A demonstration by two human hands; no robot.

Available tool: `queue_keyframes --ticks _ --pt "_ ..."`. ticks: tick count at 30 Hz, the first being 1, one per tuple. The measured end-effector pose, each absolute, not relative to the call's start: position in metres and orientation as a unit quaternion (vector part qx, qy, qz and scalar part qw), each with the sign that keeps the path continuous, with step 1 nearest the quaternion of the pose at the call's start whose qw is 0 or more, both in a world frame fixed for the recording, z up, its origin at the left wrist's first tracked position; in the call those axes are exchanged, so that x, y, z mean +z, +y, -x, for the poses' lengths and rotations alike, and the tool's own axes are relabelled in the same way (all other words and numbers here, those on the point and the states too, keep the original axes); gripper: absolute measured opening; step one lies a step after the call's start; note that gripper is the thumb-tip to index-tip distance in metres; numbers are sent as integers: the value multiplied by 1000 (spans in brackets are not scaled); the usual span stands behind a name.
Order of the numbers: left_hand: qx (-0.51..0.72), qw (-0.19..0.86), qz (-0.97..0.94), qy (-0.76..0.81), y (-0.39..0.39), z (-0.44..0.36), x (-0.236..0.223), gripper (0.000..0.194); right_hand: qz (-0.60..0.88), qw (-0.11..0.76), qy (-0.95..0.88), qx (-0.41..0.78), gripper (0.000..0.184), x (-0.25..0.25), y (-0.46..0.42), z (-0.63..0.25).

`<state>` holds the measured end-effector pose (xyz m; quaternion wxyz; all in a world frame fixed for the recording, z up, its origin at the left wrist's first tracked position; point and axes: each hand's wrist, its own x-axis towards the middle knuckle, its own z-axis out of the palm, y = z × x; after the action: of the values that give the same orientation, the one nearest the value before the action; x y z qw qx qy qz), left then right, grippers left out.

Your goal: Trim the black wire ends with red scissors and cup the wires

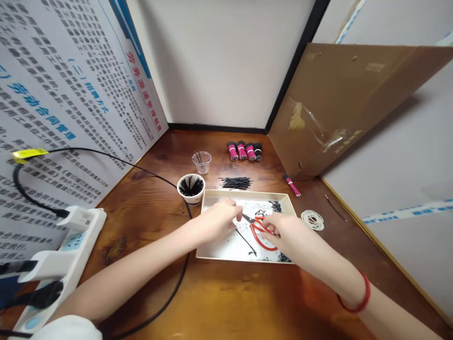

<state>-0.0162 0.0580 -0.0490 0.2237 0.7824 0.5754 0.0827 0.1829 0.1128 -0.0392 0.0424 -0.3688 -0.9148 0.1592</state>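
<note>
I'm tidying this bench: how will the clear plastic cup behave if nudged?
The clear plastic cup is likely very light, since its wall looks thin. With only a few thin dark pieces leaning inside, a nudge could probably tip it.

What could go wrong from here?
The red-handled scissors have their tips close to the left hand, so a nick seems possible. Black snippets could scatter from the white tray. The black cable beside the tray might snag the left forearm.
</note>
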Motion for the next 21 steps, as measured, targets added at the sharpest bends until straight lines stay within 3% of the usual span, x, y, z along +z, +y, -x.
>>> queue_keyframes --ticks 8,12,17,21 --pt "77 275 -816 502 55 7 -57 10 440 44 -872 211 17 -64 108 -183" --pt "79 288 -806 511 54 6 -64 17 445 63 -854 264 18 -65 111 -187" --pt "123 306 -775 539 54 6 -61 12 441 158 -818 335 3 -62 111 -192" --pt "177 330 -739 560 54 5 -54 12 428 267 -737 451 21 -56 106 -190"
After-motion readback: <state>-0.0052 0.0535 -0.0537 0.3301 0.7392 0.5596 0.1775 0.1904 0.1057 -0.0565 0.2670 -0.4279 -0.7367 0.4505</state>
